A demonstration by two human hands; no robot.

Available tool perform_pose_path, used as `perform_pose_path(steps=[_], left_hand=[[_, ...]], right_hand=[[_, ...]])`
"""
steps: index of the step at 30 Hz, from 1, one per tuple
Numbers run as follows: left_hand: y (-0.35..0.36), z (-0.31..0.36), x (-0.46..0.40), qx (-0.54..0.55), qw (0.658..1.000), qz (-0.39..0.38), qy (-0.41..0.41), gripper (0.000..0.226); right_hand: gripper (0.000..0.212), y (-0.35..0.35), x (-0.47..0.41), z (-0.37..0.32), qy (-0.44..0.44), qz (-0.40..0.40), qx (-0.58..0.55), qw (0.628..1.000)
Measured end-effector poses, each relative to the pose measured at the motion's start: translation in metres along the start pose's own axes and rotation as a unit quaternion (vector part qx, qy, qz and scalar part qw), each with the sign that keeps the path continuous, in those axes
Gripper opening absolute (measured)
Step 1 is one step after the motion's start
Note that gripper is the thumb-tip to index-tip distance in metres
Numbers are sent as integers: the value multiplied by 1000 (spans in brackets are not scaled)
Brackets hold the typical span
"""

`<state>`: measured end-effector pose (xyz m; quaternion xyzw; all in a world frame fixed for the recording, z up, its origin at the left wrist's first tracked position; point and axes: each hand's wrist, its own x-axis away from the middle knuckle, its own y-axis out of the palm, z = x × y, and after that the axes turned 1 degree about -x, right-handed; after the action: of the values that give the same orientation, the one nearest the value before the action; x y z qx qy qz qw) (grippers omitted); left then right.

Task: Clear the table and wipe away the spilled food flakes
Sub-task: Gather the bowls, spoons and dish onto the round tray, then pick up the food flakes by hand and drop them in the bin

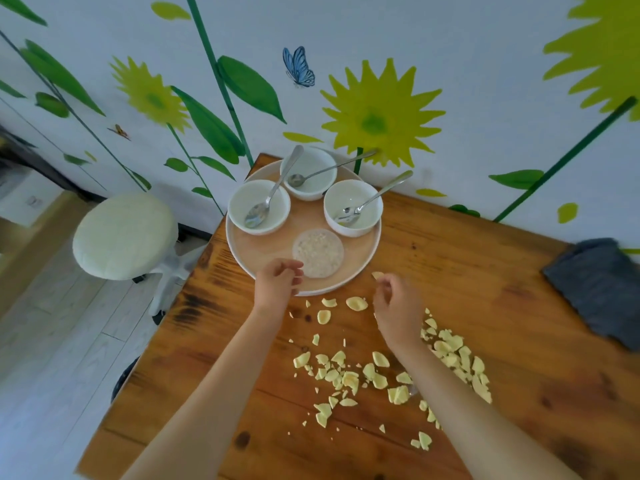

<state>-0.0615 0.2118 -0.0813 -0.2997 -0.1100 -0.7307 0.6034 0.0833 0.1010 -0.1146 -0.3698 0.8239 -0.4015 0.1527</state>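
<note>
left hand (278,277): hovering over the near rim of the round tray (239,247), fingers loosely curled. Can't honestly tell if there's a crumb pinched in there or nothing.
right hand (394,299): just right of the tray, fingertips pinching one flake (376,274).
flakes (349,375): scattered on the wooden table (485,271), mostly behind both hands, toward me and a bit right, under my right forearm.
tray stuff: three white bowls with spoons, plus a small clear dish (318,252) just ahead of my left fingers.
nearer hand: right one, I'd say, the pile sits on its side.
cloth (599,289): grey, far right edge, well apart from both hands, so that's a reach for the right when I wipe.
</note>
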Motion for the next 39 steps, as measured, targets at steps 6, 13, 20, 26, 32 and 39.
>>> perform_pose_path(steps=[6,13,20,26,32,39], left_hand=[[9,-21,47,18,999,-47,-2,36],[10,-59,96,79,993,-30,-78,33],[8,-71,114,107,989,-20,-104,31],[30,-73,130,110,983,-75,-123,30],[56,-76,146,198,939,-161,-229,28],[42,-78,145,223,933,-110,-259,17]], right_hand=[[50,3,32,23,-175,-194,256,931],[38,5,37,7,-173,-178,177,953],[15,3,60,22,-170,-87,86,978],[3,-50,89,24,198,59,-314,927],[8,-67,129,20,59,-145,-238,959],[6,-68,110,84,141,-16,-28,989]])
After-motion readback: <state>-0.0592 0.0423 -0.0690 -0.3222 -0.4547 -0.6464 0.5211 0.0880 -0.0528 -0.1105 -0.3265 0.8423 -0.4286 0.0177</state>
